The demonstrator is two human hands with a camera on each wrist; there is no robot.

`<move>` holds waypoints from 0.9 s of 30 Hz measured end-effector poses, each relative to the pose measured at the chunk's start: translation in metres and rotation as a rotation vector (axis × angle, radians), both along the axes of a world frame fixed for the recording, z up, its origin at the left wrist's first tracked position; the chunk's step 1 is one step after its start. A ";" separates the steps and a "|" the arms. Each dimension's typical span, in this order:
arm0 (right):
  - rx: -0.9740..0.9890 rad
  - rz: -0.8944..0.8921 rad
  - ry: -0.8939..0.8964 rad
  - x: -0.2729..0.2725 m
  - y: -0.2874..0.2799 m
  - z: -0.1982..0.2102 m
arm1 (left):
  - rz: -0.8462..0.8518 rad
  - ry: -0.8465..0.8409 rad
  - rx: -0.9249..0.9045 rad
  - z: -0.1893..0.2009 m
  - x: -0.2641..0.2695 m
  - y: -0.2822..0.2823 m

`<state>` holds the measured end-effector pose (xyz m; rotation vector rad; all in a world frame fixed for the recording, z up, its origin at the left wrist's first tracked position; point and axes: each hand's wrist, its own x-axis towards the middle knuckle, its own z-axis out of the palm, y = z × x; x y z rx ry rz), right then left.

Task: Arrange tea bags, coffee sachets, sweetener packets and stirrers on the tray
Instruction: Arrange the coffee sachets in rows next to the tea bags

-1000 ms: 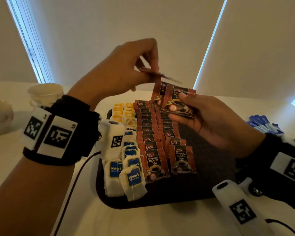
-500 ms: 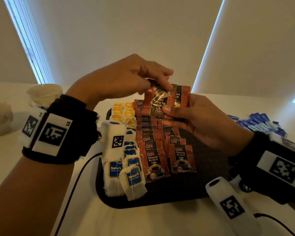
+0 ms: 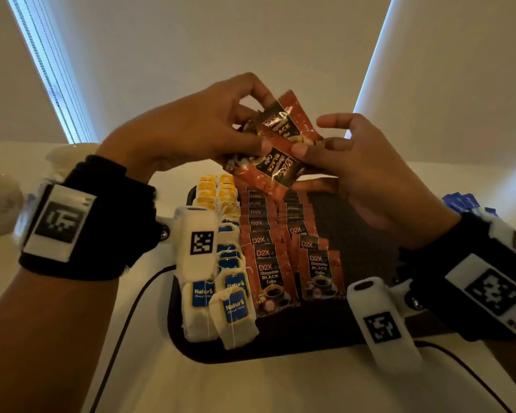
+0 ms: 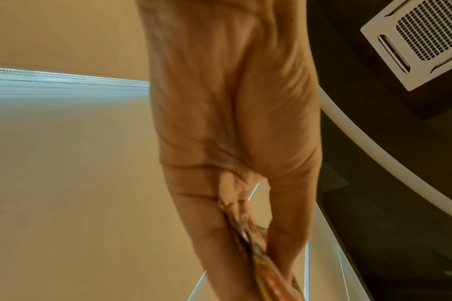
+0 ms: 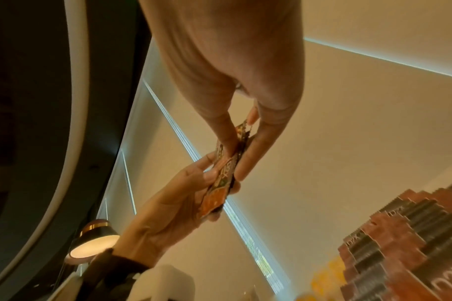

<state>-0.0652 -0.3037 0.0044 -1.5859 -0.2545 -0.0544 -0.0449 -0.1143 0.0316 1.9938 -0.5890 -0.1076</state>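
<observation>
Both hands hold a small bunch of red-and-black coffee sachets (image 3: 276, 150) above the far end of the black tray (image 3: 280, 347). My left hand (image 3: 251, 126) pinches the sachets from the left, thumb in front. My right hand (image 3: 313, 153) pinches them from the right with thumb and fingers. The same sachets (image 5: 224, 173) show edge-on in the right wrist view, and the sachets (image 4: 255, 250) sit between my fingers in the left wrist view. On the tray lie two rows of coffee sachets (image 3: 319, 272) and, to their left, rows of tea bags (image 3: 233, 311) with blue and yellow tags.
Blue packets (image 3: 465, 202) lie on the white table right of the tray. White cups (image 3: 69, 153) stand at the far left. The tray's right part (image 3: 355, 222) is bare black surface. Cables (image 3: 125, 317) run from both wrist cameras across the table.
My left hand came down from holding one sachet apart and joined the bunch in my right hand. The bunch has since risen and fanned out, one sachet turned sideways.
</observation>
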 end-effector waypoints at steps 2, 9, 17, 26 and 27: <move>-0.063 -0.039 -0.068 0.005 0.004 0.000 | 0.003 0.028 -0.036 0.001 -0.001 0.001; -0.348 -0.040 -0.324 0.020 0.013 0.007 | 0.047 -0.090 -0.074 -0.001 0.000 0.001; -0.223 0.027 -0.133 0.029 0.003 0.001 | 0.114 -0.060 -0.150 -0.010 0.009 -0.009; -0.004 0.075 0.000 0.034 -0.015 0.004 | 0.161 0.046 -0.291 -0.017 0.013 -0.018; 0.013 0.091 0.017 0.034 -0.016 0.004 | 0.159 0.064 -0.305 -0.016 0.013 -0.018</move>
